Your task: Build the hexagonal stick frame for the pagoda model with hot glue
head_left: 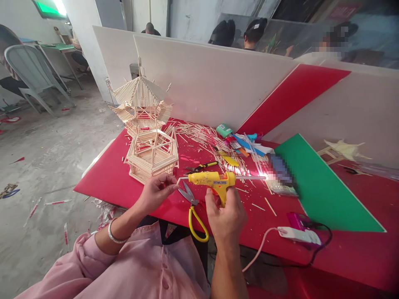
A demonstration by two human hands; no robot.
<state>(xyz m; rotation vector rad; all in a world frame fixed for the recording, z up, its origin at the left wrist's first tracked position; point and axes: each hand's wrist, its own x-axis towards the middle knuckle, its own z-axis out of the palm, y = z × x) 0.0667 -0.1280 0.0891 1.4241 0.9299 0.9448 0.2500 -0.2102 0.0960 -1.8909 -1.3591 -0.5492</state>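
My right hand [227,211] is wrapped round the grip of a yellow glue gun [207,179], which points left. A clear glue stick [251,177] runs out of its back end. At the nozzle, my left hand [158,192] pinches a short, pale wooden stick [178,182], mostly hidden by the fingers. Just behind that hand stands a pagoda model [152,155] of thin wooden sticks, with tiered roofs. Yellow-handled scissors [197,222] lie under the gun, partly over the table's front edge. Beyond the gun are pliers [202,167] with yellow and black handles.
Loose sticks [199,135] and packets [246,143] cover the back of the red table [109,182]. At right are a green board [330,195], a white power strip [299,236] with cables, and another stick model [343,149]. White partitions [199,79] rise behind; people sit beyond them.
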